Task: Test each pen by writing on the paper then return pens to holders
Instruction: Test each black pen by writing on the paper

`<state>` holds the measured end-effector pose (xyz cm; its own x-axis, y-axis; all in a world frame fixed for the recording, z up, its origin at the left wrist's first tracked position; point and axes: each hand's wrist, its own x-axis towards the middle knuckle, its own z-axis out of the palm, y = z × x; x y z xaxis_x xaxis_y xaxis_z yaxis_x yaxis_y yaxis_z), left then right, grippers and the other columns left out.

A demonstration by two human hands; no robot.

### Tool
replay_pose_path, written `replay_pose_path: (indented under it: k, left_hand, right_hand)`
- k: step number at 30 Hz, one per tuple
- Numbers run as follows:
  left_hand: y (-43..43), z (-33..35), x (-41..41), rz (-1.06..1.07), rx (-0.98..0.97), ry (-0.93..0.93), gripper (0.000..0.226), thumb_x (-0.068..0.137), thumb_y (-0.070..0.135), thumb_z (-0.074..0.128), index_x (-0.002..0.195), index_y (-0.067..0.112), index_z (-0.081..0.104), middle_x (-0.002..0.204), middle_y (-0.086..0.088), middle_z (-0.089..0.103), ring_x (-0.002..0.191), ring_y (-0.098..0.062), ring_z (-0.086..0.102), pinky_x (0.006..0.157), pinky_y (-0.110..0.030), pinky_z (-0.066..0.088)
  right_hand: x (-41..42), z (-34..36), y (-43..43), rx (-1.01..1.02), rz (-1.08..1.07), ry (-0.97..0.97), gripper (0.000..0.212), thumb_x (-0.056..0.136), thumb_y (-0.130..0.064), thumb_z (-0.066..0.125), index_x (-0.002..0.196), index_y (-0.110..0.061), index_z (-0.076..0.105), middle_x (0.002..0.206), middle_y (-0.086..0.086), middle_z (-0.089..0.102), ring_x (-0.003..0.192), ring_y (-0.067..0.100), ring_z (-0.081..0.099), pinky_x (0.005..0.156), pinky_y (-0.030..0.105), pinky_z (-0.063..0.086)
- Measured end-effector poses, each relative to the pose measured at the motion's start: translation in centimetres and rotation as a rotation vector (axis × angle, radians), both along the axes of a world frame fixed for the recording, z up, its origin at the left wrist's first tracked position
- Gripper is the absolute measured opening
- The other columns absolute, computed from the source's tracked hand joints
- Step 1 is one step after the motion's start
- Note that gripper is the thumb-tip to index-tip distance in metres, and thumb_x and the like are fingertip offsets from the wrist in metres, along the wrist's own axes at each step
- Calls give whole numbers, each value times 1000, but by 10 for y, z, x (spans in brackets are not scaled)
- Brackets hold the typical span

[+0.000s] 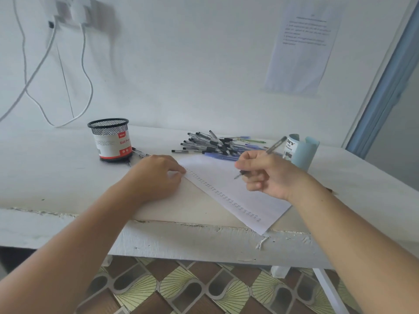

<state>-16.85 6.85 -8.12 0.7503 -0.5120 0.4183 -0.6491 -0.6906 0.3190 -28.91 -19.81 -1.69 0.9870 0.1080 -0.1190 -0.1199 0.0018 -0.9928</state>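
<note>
My right hand (267, 175) is pinching a pen (275, 145), tip down by the paper (238, 198) mid-frame; my left hand (156, 175) lies relaxed, fingertips pinning its corner. If that slips, the sheet overhanging the bench (56, 166) edge could skid mid-stroke. Mesh holder (111, 139) centre-left looks empty; blue holder (302, 155) at right, can't tell.

Materials and finishes. The table (56, 177) is coated in matt white paint, chipped and rough along the front edge. The paper (231, 191) is seen as a thin, matt white sheet. The mesh holder (106, 139) is formed of black wire mesh and wrapped with a smooth, faintly glossy label. The blue holder (302, 152) is shown with a smooth pale wall; plastic or card cannot be told. The pile of pens (210, 145) and the held pen (275, 145) are made of clear glossy plastic with opaque black or blue parts. The floor (181, 288) is covered in a smooth patterned sheet.
</note>
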Motion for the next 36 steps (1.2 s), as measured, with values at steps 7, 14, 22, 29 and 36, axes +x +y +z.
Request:
replay_pose_path:
  k: [7, 14, 22, 29, 36]
  left_hand:
    - [0, -1, 3, -11, -3, -12, 47, 77, 44, 44, 108, 39, 79, 121, 21, 69, 114, -11, 63, 101, -32, 48]
    - [-5, 2, -4, 17, 40, -55, 47, 78, 44, 41, 108, 38, 77, 123, 19, 69, 109, -15, 64, 101, -39, 49]
    - [-7, 3, -8, 21, 43, -56, 39, 84, 42, 47, 108, 36, 78, 122, 17, 70, 100, -15, 63, 99, -38, 49]
    - [-6, 5, -11, 34, 30, -43, 47, 78, 45, 42, 107, 37, 78, 121, 17, 70, 104, -16, 64, 97, -39, 50]
    - [-7, 5, -11, 40, 42, -24, 40, 83, 42, 47, 108, 37, 77, 122, 17, 69, 107, -16, 63, 100, -40, 49]
  right_hand:
    - [-43, -25, -20, -415, 87, -144, 27, 75, -13, 83, 67, -11, 57, 53, 4, 47, 42, 13, 33, 41, 18, 22]
    - [-60, -44, -26, -527, -80, -388, 35, 73, -13, 75, 51, -23, 50, 51, -1, 44, 47, 9, 36, 50, 20, 31]
    - [-62, -50, -22, -565, -82, -409, 36, 74, -15, 76, 52, -24, 50, 58, 25, 46, 52, 21, 38, 52, 32, 29]
    - [-63, -49, -23, -512, -41, -408, 40, 77, -10, 74, 52, -26, 48, 53, 5, 41, 48, 19, 32, 51, 30, 28]
    - [-64, -48, -21, -531, -63, -420, 39, 76, -11, 73, 52, -27, 48, 53, 2, 43, 49, 18, 34, 51, 30, 29]
